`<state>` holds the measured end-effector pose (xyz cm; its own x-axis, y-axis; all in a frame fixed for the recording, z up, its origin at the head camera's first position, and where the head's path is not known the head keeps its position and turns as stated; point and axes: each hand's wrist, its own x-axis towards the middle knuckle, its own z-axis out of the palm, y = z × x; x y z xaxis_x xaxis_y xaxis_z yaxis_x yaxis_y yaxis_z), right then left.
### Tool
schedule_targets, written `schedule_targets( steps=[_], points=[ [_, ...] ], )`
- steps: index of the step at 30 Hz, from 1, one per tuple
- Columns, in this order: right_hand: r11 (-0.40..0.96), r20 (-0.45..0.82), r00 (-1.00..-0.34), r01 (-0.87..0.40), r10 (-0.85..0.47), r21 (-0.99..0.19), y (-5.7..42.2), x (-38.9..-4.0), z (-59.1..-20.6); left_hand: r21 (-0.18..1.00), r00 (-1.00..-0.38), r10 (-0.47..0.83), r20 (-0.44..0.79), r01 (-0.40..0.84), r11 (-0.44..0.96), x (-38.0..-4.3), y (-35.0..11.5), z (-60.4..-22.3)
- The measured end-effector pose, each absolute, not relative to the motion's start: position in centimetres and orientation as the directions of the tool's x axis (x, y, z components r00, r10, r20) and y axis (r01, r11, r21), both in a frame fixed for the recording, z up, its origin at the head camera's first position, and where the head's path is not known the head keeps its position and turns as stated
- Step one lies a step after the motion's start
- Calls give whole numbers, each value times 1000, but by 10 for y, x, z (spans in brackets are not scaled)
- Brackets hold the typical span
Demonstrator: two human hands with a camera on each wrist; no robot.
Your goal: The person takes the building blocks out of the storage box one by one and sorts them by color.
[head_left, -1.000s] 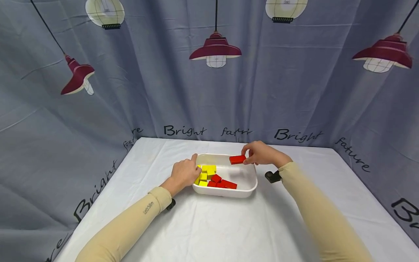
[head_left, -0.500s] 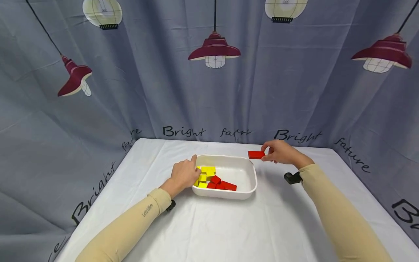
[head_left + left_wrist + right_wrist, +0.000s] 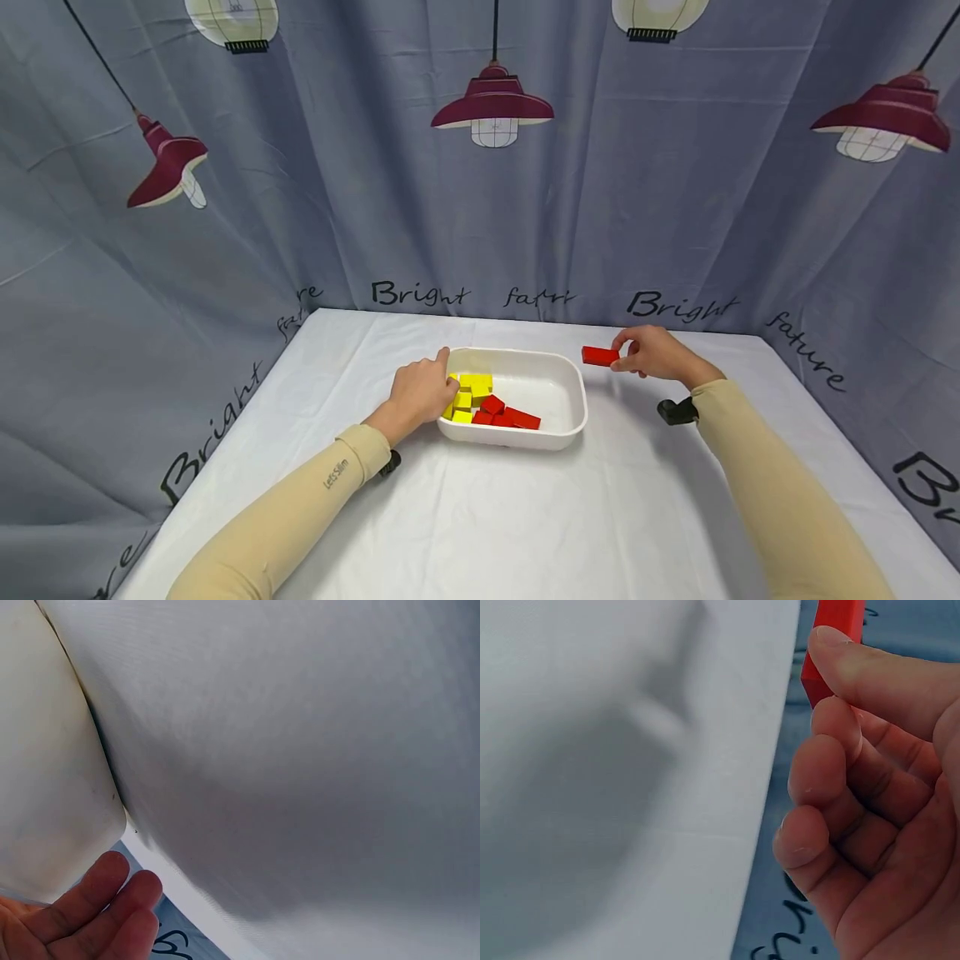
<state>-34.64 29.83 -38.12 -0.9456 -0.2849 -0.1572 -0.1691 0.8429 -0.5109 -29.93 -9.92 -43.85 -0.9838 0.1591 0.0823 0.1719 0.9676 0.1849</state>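
Observation:
In the head view, a white plastic tub (image 3: 517, 437) stands on the table with yellow blocks (image 3: 481, 386) at its left end and red blocks (image 3: 522, 417) near its front wall. My left hand (image 3: 420, 390) holds the tub's left end, thumb over the rim; in the left wrist view, its fingers (image 3: 105, 907) lie outside the wall. Beyond the tub's right back corner, my right hand (image 3: 654, 353) pinches a long red block (image 3: 598, 357) above the table. The right wrist view shows that block (image 3: 838, 621) between thumb and forefinger, its far end cut off.
A white cloth covers the table (image 3: 480, 525). Behind and beside it hangs a grey-blue curtain (image 3: 375, 183) printed with lamps and lettering. A black wrist camera (image 3: 677, 411) sits under the right wrist.
My right hand has carried the red block rightward, from over the tub to outside its right back corner, slowing in the last half second. My left hand stays at the tub's left end.

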Motion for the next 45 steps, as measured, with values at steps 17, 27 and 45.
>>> schedule_targets(
  steps=[17,27,45],
  points=[
    [865,-217,-946,-110,-243,-489,308,-355,-421,238,-984,165,68,177,955,-300,-98,-440],
    [864,-223,-945,-100,-238,-494,304,-360,-432,244,-986,158,50,166,955,-300,-99,-435],
    [850,-272,-931,-72,-245,-522,310,-360,-443,236,-986,164,45,170,957,-303,-99,-438]
  ],
)
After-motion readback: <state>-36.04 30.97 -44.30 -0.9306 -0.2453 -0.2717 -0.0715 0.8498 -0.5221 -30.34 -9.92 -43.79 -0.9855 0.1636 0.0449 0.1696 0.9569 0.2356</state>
